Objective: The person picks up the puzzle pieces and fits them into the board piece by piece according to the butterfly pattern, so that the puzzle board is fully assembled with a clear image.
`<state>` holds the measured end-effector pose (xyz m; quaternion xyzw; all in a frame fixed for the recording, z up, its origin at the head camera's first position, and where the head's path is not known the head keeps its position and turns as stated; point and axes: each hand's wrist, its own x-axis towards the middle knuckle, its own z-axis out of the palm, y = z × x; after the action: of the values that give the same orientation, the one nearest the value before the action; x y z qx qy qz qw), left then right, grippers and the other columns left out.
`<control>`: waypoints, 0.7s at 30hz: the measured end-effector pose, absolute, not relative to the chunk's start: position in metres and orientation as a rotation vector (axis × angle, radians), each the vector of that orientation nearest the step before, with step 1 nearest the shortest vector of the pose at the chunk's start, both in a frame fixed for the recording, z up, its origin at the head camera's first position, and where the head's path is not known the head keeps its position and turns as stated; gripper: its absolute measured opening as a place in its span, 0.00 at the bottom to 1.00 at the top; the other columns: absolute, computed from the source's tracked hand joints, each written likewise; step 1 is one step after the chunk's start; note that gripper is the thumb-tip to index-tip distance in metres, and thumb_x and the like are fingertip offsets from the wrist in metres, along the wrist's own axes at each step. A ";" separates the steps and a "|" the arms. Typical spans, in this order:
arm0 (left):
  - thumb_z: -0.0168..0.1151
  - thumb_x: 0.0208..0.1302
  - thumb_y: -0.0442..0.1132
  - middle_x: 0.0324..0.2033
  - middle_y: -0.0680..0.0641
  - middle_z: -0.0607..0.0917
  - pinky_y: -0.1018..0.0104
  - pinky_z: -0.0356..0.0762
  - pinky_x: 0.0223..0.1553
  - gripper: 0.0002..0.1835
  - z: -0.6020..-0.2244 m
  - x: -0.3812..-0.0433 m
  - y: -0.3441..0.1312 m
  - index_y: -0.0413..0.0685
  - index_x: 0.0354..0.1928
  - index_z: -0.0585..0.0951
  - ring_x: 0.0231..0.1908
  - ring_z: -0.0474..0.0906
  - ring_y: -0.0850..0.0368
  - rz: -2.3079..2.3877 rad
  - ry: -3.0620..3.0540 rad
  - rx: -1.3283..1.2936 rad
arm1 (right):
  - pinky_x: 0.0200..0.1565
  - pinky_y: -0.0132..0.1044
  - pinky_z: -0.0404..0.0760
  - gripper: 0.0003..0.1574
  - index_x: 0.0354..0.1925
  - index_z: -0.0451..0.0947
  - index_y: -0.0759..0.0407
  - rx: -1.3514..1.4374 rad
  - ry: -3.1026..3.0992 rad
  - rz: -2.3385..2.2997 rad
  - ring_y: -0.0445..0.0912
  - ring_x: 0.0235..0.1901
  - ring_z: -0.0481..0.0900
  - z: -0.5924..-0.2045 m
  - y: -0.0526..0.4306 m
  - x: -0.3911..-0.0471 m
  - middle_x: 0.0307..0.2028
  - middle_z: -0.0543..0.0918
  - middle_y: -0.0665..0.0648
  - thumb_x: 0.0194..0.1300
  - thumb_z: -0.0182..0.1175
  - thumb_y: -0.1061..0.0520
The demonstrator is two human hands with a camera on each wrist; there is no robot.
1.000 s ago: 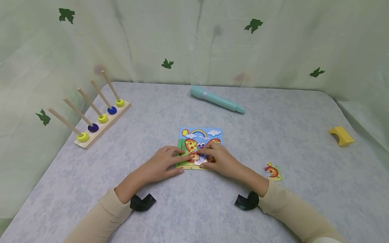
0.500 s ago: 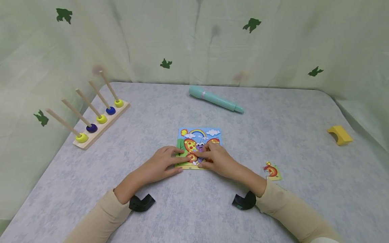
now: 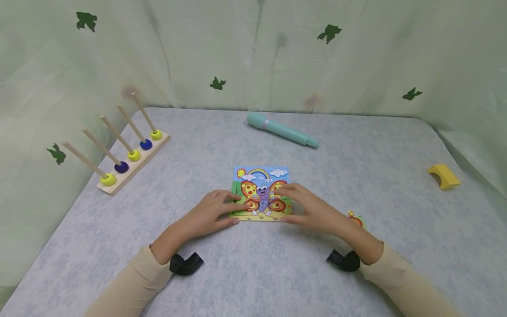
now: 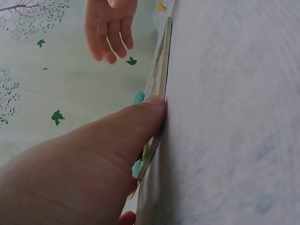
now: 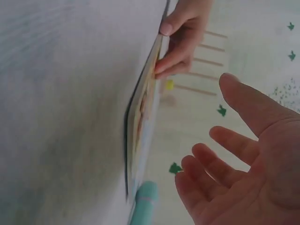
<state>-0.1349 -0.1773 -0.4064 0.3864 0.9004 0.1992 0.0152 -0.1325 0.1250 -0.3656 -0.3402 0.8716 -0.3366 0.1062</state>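
Note:
A butterfly jigsaw puzzle lies flat in its board at the middle of the table, showing a sun, rainbow and clouds. My left hand rests on its left part, straight fingers on the picture and the thumb against the near edge. My right hand hovers over the right edge with fingers spread and nothing held; in the right wrist view its palm stands apart from the puzzle board. A loose puzzle piece with a red-and-orange curve lies to the right, partly covered by the right forearm.
At the back lies a teal toy microphone. A wooden peg stand with yellow and blue rings stands at the left. On the right sits a yellow arch block. A pale curtain hangs behind the table.
The right hand has let go of the puzzle piece in the picture's lower middle and moved right, lifting off with fingers spread. The left hand stays on the puzzle board.

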 end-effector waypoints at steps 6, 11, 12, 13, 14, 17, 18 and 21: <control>0.56 0.61 0.51 0.53 0.49 0.72 0.51 0.56 0.55 0.21 -0.407 -0.136 -0.177 0.64 0.57 0.74 0.55 0.61 0.49 0.626 2.810 1.226 | 0.53 0.47 0.67 0.39 0.61 0.64 0.54 -0.953 2.722 -1.082 0.48 0.58 0.62 -0.356 0.169 -0.114 0.58 0.66 0.52 0.53 0.65 0.48; 0.57 0.60 0.50 0.53 0.50 0.72 0.51 0.55 0.55 0.21 -0.406 -0.135 -0.177 0.64 0.57 0.74 0.55 0.61 0.49 0.633 2.806 1.213 | 0.34 0.36 0.77 0.40 0.61 0.64 0.53 -0.889 2.804 -1.156 0.47 0.52 0.68 -0.357 0.199 -0.101 0.58 0.67 0.53 0.51 0.67 0.53; 0.57 0.60 0.50 0.53 0.50 0.72 0.51 0.55 0.55 0.21 -0.406 -0.135 -0.176 0.64 0.57 0.74 0.55 0.61 0.49 0.631 2.805 1.209 | 0.34 0.33 0.77 0.41 0.61 0.64 0.52 -0.879 2.819 -1.164 0.46 0.52 0.68 -0.358 0.204 -0.100 0.58 0.67 0.53 0.50 0.67 0.54; 0.57 0.60 0.50 0.53 0.50 0.72 0.51 0.55 0.55 0.21 -0.406 -0.135 -0.176 0.64 0.57 0.74 0.55 0.61 0.49 0.631 2.803 1.204 | 0.33 0.29 0.76 0.41 0.61 0.64 0.52 -0.868 2.828 -1.174 0.45 0.52 0.67 -0.358 0.209 -0.098 0.58 0.67 0.52 0.49 0.68 0.55; 0.57 0.61 0.50 0.53 0.50 0.72 0.51 0.55 0.55 0.21 -0.406 -0.135 -0.176 0.64 0.57 0.74 0.56 0.61 0.49 0.630 2.800 1.202 | 0.37 0.27 0.74 0.41 0.61 0.64 0.52 -0.863 2.844 -1.176 0.43 0.52 0.67 -0.358 0.213 -0.097 0.57 0.67 0.52 0.49 0.68 0.56; 0.56 0.61 0.50 0.53 0.50 0.72 0.51 0.55 0.55 0.21 -0.405 -0.135 -0.176 0.64 0.57 0.74 0.56 0.61 0.49 0.630 2.797 1.199 | 0.49 0.21 0.64 0.42 0.61 0.65 0.52 -0.822 2.894 -1.158 0.38 0.57 0.62 -0.361 0.224 -0.094 0.57 0.69 0.50 0.47 0.69 0.56; 0.56 0.61 0.50 0.53 0.50 0.72 0.51 0.55 0.55 0.21 -0.405 -0.135 -0.176 0.64 0.57 0.74 0.56 0.61 0.49 0.630 2.796 1.197 | 0.50 0.20 0.61 0.42 0.61 0.65 0.51 -0.801 2.911 -1.142 0.37 0.57 0.62 -0.362 0.228 -0.093 0.56 0.69 0.49 0.47 0.69 0.56; 0.56 0.61 0.51 0.53 0.50 0.71 0.50 0.55 0.55 0.21 -0.405 -0.134 -0.176 0.64 0.57 0.74 0.56 0.61 0.48 0.629 2.795 1.192 | 0.49 0.21 0.62 0.43 0.61 0.65 0.49 -0.735 2.937 -1.111 0.38 0.55 0.64 -0.367 0.236 -0.091 0.55 0.70 0.49 0.46 0.70 0.55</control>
<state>-0.1345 -0.1755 -0.4047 0.3841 0.9006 0.2026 0.0191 -0.0910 0.2362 -0.3672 -0.2277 0.9099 -0.3442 -0.0419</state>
